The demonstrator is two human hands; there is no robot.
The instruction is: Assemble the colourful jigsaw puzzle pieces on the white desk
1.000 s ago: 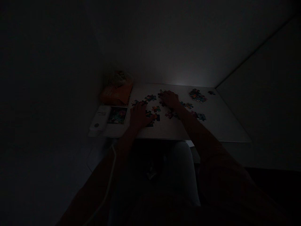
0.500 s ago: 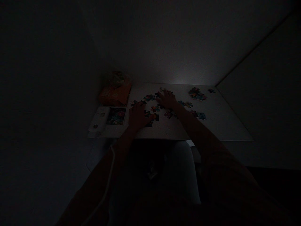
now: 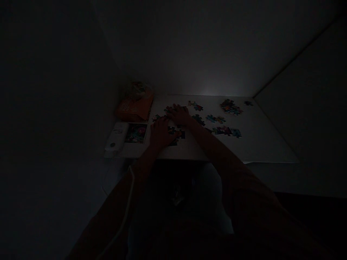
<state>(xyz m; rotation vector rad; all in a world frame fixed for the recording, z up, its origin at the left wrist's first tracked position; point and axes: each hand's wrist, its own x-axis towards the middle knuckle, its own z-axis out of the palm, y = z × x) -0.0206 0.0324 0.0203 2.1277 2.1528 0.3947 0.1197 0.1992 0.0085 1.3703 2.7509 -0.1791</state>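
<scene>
The scene is very dark. My left hand [image 3: 161,133] lies flat, fingers spread, on joined puzzle pieces [image 3: 176,135] near the front edge of a white table [image 3: 257,144]. My right hand [image 3: 179,114] rests palm down with fingers stretched out on loose puzzle pieces just behind the left hand. More loose pieces [image 3: 226,130] lie scattered to the right, and a small heap of pieces [image 3: 230,107] sits near the back right.
A white box with a flower picture [image 3: 127,135] lies at the table's left edge. An orange bag [image 3: 135,103] stands behind it against the wall. A white cable [image 3: 123,213] hangs over my left arm. Walls close in at the left and back.
My right hand has slid left from the middle of the table to just behind my left hand, uncovering loose pieces. My left hand has stayed on the joined pieces.
</scene>
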